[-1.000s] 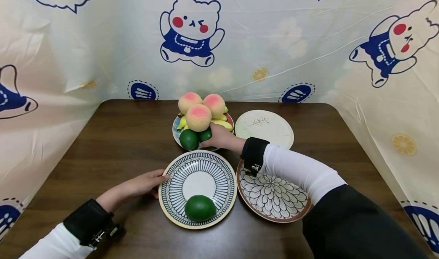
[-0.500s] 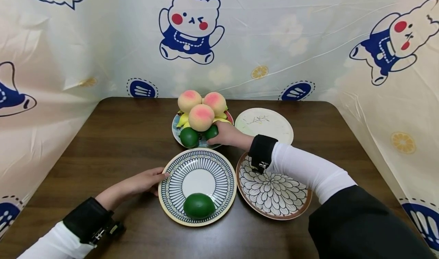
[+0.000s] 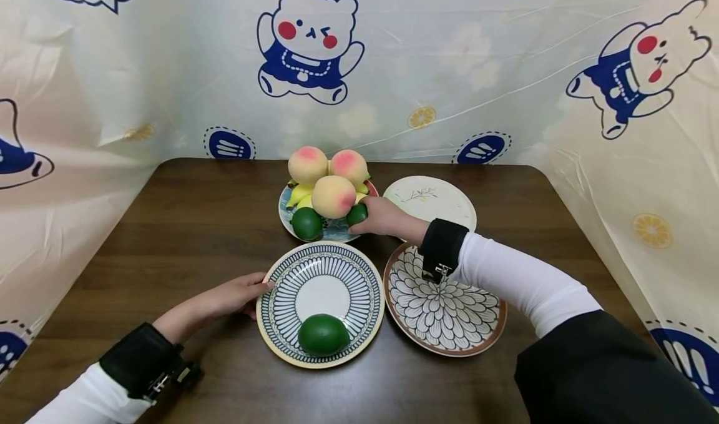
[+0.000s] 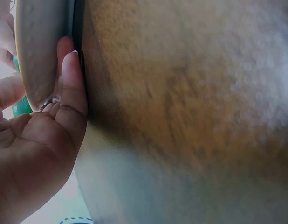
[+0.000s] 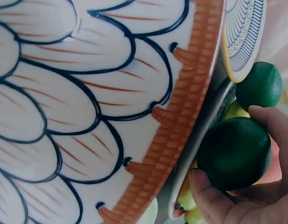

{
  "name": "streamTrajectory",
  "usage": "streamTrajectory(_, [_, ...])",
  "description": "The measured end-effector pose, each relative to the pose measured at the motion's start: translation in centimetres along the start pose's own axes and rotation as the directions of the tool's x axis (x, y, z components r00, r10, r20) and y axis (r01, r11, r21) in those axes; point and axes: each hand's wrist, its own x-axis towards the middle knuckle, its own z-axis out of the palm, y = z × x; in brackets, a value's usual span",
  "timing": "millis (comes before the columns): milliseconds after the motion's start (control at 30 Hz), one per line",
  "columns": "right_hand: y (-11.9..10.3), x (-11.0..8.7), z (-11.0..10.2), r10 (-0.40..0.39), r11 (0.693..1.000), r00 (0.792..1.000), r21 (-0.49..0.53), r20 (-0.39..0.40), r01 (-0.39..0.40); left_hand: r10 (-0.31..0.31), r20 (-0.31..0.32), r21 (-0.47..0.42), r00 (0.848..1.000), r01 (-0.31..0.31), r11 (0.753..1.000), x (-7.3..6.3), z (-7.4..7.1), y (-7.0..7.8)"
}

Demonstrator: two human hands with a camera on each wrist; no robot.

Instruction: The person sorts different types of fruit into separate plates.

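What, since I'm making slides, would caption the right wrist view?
Right hand gripping green fruit, petal-patterned plate in foreground.

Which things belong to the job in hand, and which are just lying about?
In the job, apparently:
right hand, gripping a green fruit
left hand, holding the blue-patterned plate
second green fruit, on that plate
piled fruit plate

Apparently lying about:
peaches, bananas
brown-rimmed plate
white sprig plate

Soft, even light. Pale glare on the surface (image 3: 399,386) toward its near edge; faint shadow beneath my left hand (image 3: 236,296). Left-wrist view: grain blurred.
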Motion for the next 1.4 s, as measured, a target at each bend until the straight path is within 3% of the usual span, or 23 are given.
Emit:
streamTrajectory(467, [0.3, -2.0, -0.5, -0.016, 1.000, 1.000, 0.004, 0.016, 0.016, 0.032, 0.017, -0.017, 0.999, -0.032, 0.999, -0.2, 0.2, -0.1])
streamTrajectory(1167, [1.3, -4.0, 0.7, -0.054, 0.998, 0.996, 0.021, 0.064, 0.053, 0.027, 0.002, -0.022, 1.000, -0.027, 0.999, -0.6, 0.5, -0.1])
streamTrajectory(1400, [1.2, -4.8, -0.4, -0.049, 0.999, 0.998, 0.027, 0.051, 0.047, 0.032, 0.005, -0.021, 0.999, -0.031, 0.999, -0.5, 0.4, -0.2])
